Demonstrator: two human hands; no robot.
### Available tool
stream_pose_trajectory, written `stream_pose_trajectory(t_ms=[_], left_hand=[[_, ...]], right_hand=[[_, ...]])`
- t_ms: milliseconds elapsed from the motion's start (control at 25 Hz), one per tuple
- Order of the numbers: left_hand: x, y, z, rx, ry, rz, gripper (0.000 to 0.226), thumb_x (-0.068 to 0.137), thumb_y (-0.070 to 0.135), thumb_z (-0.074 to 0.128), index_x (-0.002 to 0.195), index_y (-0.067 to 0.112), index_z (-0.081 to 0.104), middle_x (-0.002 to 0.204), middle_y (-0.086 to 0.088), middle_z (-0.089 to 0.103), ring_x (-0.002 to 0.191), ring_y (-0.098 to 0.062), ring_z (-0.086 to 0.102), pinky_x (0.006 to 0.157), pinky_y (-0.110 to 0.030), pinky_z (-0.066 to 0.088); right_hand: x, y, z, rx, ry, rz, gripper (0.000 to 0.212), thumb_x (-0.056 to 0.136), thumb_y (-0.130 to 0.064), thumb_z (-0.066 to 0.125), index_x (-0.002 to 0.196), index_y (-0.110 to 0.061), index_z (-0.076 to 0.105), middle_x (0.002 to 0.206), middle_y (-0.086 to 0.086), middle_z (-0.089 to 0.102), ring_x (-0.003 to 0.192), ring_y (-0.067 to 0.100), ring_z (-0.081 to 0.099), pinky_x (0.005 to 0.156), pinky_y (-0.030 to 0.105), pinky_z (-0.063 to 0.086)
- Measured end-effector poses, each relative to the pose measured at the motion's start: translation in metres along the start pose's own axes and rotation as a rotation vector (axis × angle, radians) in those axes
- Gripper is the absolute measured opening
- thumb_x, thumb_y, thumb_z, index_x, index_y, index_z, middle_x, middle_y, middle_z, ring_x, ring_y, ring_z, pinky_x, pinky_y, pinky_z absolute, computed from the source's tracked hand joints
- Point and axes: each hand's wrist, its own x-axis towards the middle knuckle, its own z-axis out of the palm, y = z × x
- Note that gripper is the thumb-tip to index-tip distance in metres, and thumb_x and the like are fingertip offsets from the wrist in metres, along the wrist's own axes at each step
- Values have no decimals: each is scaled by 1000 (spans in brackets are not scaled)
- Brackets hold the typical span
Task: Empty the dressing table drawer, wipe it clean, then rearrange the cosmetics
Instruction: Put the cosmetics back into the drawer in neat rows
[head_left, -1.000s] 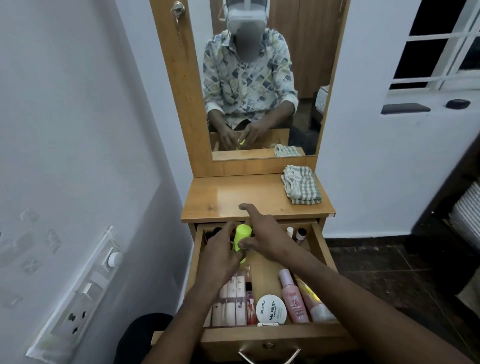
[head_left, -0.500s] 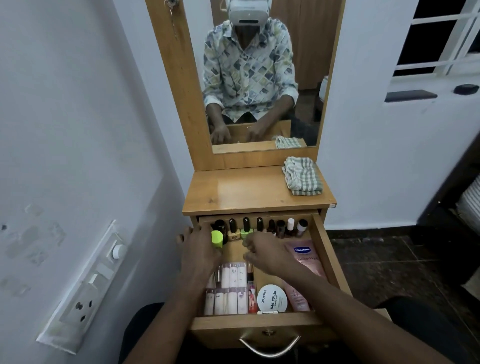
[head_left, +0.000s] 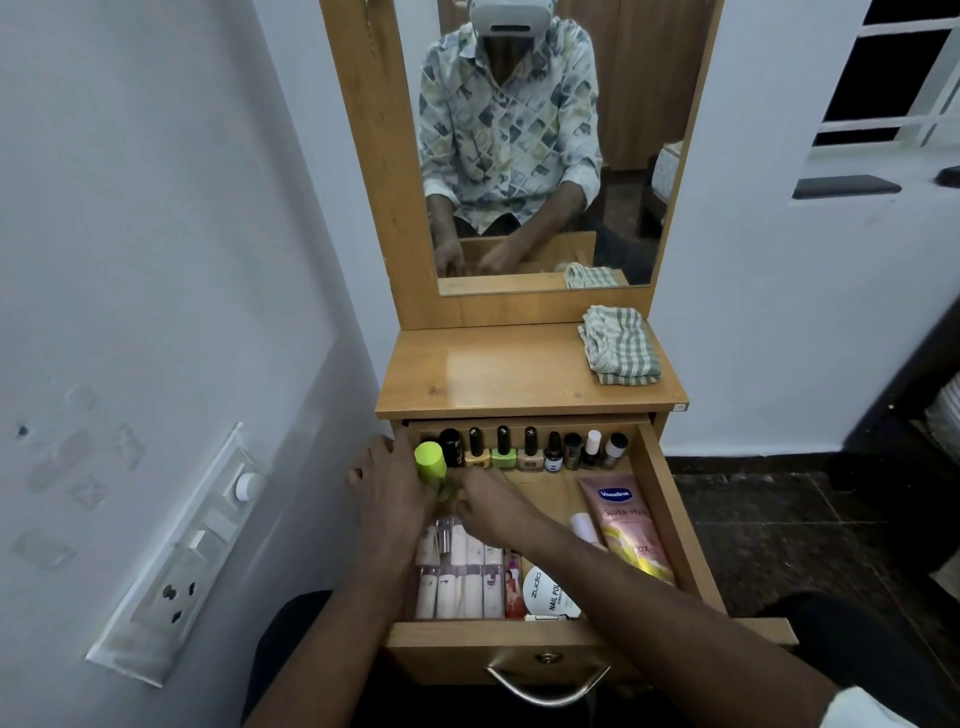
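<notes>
The wooden drawer (head_left: 670, 525) is pulled out and holds cosmetics. Several nail polish bottles (head_left: 530, 451) stand in a row along its back wall. My left hand (head_left: 389, 493) is wrapped around a bottle with a lime-green cap (head_left: 430, 461) at the drawer's back left corner. My right hand (head_left: 493, 506) touches the lower part of that same bottle. Several pale tubes (head_left: 460, 571) lie at the front left. A white round nail polish remover tub (head_left: 545, 592) sits at the front. A pink Vaseline tube (head_left: 626, 525) lies along the right side.
A folded checked cloth (head_left: 618, 345) lies on the right of the dressing table top (head_left: 498, 369). The mirror (head_left: 545, 145) rises behind it. A switch and socket panel (head_left: 176, 561) is on the left wall. The drawer handle (head_left: 545, 686) is near my knees.
The green-capped bottle went from the drawer's middle to its back left corner, and both hands followed it. The camera tilted down, and the nail polish row came into sight.
</notes>
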Motion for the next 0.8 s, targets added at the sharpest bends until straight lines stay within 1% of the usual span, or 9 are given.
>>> stream_pose_trajectory(t_ms=[160, 320, 400, 480, 520, 560, 640, 720, 800], left_hand=[[1, -2, 1, -12, 24, 15, 47, 80, 26, 73, 122, 28, 52, 117, -7, 50, 115, -29, 48, 96, -45, 33], [1, 2, 3, 0, 8, 15, 50, 78, 25, 74, 124, 30, 54, 116, -6, 49, 114, -28, 48, 97, -46, 33], [0, 4, 2, -13, -1, 20, 55, 76, 23, 74, 126, 31, 51, 116, -6, 48, 115, -29, 48, 97, -47, 33], [-1, 6, -1, -37, -3, 21, 59, 76, 19, 72, 129, 30, 48, 118, -7, 49, 116, -31, 47, 96, -47, 32], [-2, 7, -5, -55, -4, 20, 58, 76, 15, 69, 129, 28, 49, 119, -8, 49, 117, -31, 47, 95, -47, 32], [-3, 6, -8, -85, -7, 23, 54, 77, 11, 65, 127, 25, 51, 119, -9, 51, 116, -31, 48, 94, -45, 33], [-12, 5, -18, -210, -8, 23, 41, 82, 5, 61, 121, 17, 60, 116, -12, 56, 106, -28, 53, 84, -36, 39], [-32, 5, -32, -370, -6, 2, 20, 90, 5, 59, 109, 10, 67, 107, -10, 63, 86, -18, 57, 67, -25, 38], [-59, 5, -44, -476, -14, -24, 9, 94, 15, 60, 97, 19, 67, 94, 2, 65, 75, -2, 54, 58, -15, 35]], right_hand=[[-1, -3, 1, 13, -34, 6, 32, 88, -4, 49, 117, -14, 58, 100, 13, 64, 85, 30, 62, 63, 30, 44], [-4, 2, -1, 23, -47, 11, 34, 87, -3, 49, 118, -14, 59, 101, 13, 64, 84, 29, 62, 62, 29, 45], [-7, 5, -5, 48, -37, 10, 39, 87, -2, 49, 122, -15, 59, 107, 13, 66, 85, 28, 63, 64, 30, 49], [-11, 5, -11, 85, -7, 23, 39, 91, -4, 50, 128, -13, 57, 121, 14, 64, 101, 28, 64, 81, 40, 57], [-15, 5, -16, 103, 11, 32, 38, 94, -6, 50, 132, -11, 54, 126, 13, 62, 109, 29, 62, 90, 43, 55], [-20, 5, -22, 115, 30, 34, 38, 97, -8, 50, 135, -10, 53, 127, 13, 62, 113, 29, 61, 94, 44, 53], [-33, 8, -37, 123, 73, 22, 35, 99, -12, 50, 134, -11, 53, 125, 12, 63, 113, 26, 61, 97, 43, 51], [-56, 14, -55, 109, 128, 5, 35, 99, -18, 51, 134, -13, 54, 124, 7, 65, 110, 19, 61, 96, 35, 50], [-82, 27, -69, 114, 179, -6, 36, 98, -21, 54, 133, -14, 56, 125, 4, 66, 108, 10, 61, 91, 22, 47]])
